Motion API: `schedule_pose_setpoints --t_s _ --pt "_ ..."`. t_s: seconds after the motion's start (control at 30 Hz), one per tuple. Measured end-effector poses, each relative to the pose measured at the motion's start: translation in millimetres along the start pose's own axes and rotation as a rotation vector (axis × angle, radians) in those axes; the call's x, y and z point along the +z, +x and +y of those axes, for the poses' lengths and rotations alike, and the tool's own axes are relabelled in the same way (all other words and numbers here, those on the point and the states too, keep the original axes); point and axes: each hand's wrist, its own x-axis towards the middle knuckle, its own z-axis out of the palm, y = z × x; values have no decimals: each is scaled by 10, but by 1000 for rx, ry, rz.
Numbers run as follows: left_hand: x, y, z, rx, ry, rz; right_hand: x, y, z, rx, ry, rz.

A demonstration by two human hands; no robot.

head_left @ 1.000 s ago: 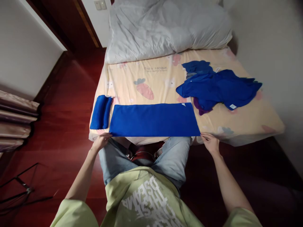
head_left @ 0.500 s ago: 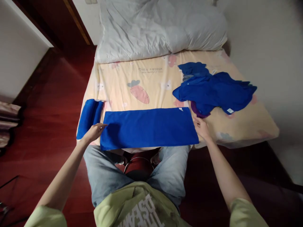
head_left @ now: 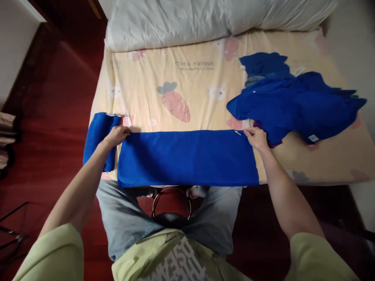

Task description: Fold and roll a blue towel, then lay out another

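A blue towel [head_left: 187, 160], folded into a long strip with a small white tag near its far right corner, lies along the front edge of the bed. My left hand [head_left: 117, 135] pinches its far left corner. At the far right corner, beside the tag, my right hand [head_left: 256, 137] has its fingers closed on the cloth. Left of the strip, partly behind my left forearm, rests a folded or rolled blue towel [head_left: 98, 134].
A loose heap of blue cloths [head_left: 295, 101] with white tags lies on the right of the bed, some purple fabric under it. A grey-white quilt [head_left: 175, 23] covers the far end of the patterned bedsheet [head_left: 140, 89]. A thin dark stand [head_left: 14, 230] is on the floor at left.
Both hands have moved away from me, from the towel's sides to its far corners, and now grip them. The camera view has come closer to the bed.
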Motion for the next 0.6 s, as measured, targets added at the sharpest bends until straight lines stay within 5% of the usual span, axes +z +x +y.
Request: schedule_pose_setpoints --t_s 0.17,0.4,0.6 --pt "-135 14 -57 -14 -10 -77 -115 -4 -120 49 78 2" --pt "-263 101 3 -31 -5 150 -242 187 -181 50 -46 85" --pt "-168 255 37 -60 -41 289 -71 376 -163 67 -116 139"
